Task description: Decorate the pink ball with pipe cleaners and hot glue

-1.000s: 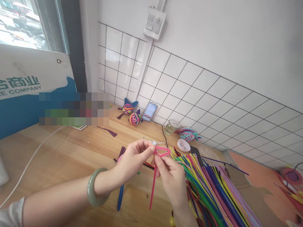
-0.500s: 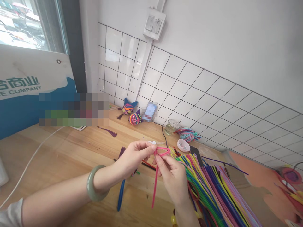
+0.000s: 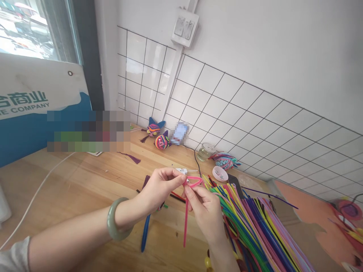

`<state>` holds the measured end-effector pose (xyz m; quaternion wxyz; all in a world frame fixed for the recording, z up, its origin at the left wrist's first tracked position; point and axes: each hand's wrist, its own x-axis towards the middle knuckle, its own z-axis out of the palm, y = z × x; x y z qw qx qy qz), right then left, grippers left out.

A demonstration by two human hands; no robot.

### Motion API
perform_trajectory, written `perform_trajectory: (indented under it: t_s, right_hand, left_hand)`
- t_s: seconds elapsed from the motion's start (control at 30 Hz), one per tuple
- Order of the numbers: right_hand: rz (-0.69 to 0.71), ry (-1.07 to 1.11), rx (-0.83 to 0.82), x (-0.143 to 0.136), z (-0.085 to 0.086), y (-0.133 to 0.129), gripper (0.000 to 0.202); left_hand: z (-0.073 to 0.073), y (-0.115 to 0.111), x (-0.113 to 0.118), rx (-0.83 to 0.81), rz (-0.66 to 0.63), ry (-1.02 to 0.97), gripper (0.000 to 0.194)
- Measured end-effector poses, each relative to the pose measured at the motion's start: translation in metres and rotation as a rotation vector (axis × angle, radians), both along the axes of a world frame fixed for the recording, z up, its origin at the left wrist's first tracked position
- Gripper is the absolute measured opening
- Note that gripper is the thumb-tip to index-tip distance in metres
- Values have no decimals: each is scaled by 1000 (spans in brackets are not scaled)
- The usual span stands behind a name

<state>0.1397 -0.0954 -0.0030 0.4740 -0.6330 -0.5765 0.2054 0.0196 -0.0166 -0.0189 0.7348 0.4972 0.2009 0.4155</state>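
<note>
A pink pipe cleaner (image 3: 185,223) is bent into a small loop at the top, with one straight end hanging down. My left hand (image 3: 167,185), a pale green bangle on its wrist, pinches it at the left side of the loop. Just to the right, my right hand (image 3: 202,204) is closed on it below the loop. The fingertips of both hands nearly touch. Behind the left hand, a dark tassel and a small dark object on the table are partly hidden. A blue stick (image 3: 145,233) lies below the left hand.
Many coloured pipe cleaners (image 3: 263,226) lie at the right. Along the wall stand two striped fish-like ornaments (image 3: 162,141), a blurred phone (image 3: 180,133), a glass jar (image 3: 206,151) and a small pink bowl (image 3: 220,173). A white cable (image 3: 38,189) crosses the table's left side.
The hands keep their grip, and my left forearm has shifted slightly right. The hanging pink end has swung slightly right, and the loop looks a little flatter.
</note>
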Motion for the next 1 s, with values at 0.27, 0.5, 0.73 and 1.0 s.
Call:
perform_trajectory:
  t_s: [0.27,0.5,0.73,1.0]
  right_hand:
    - [-14,55,-53,3,0,2,36]
    - [-29,94,-99,8,-3,3,39]
    - [-2,96,-161,10,-5,3,42]
    - [18,114,-166,9,-7,4,42]
  left_hand:
    - [-4,3,2,-28,-3,41,25]
    - [-1,9,1,-95,-109,19,36]
    - [-5,9,2,-44,-93,60,21]
    - [-4,6,4,-14,-56,-17,20]
